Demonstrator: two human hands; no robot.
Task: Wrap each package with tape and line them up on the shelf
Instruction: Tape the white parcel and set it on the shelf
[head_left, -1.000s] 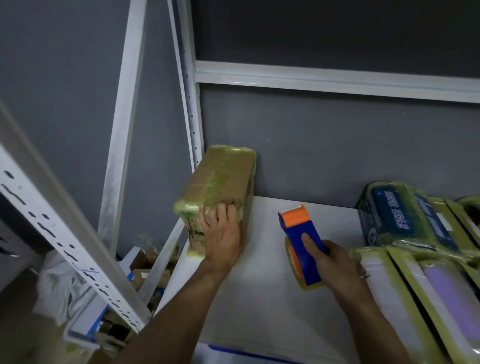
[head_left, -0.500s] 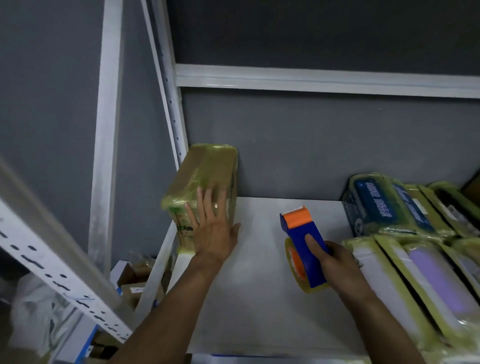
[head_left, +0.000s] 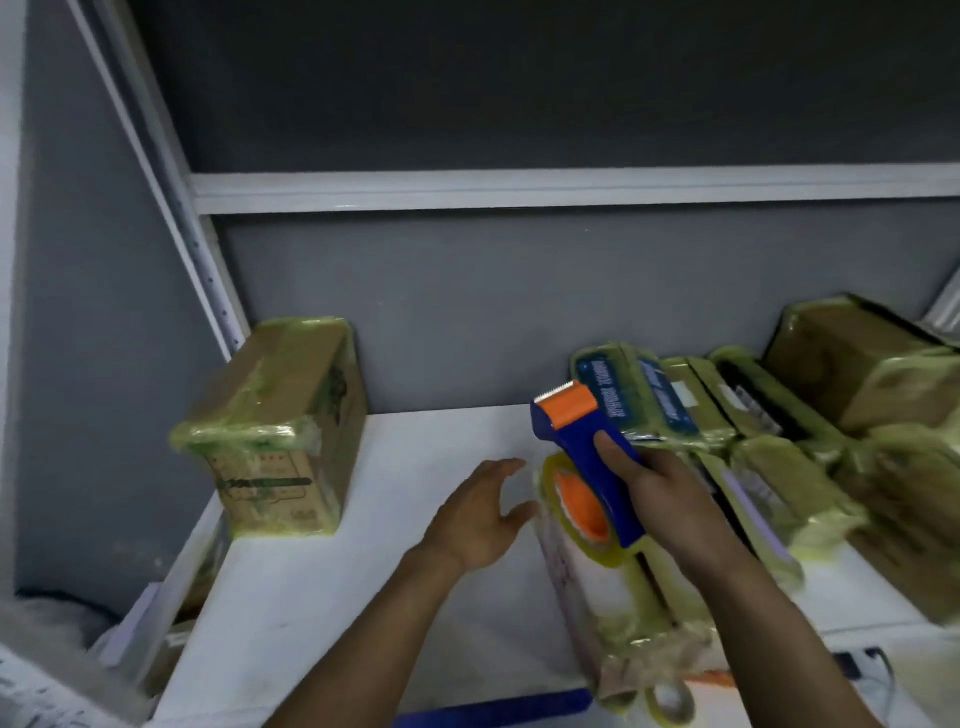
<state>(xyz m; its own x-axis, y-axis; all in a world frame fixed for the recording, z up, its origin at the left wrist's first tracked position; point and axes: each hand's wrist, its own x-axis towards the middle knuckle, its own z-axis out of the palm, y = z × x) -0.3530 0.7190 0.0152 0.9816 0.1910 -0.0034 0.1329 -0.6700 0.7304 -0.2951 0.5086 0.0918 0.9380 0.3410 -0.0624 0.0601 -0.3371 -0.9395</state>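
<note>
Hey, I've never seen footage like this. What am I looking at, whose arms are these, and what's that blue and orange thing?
There is no machine here: the picture comes from a camera worn on a person's head, looking forward and down, so the two arms are that person's own. The left hand is open and holds nothing, above the white shelf. The right hand grips a blue and orange tape dispenser with a roll of yellowish tape. At the shelf's left end stands a taped cardboard box. On the right lie several more taped packages; a long package lies just under the dispenser.
</note>
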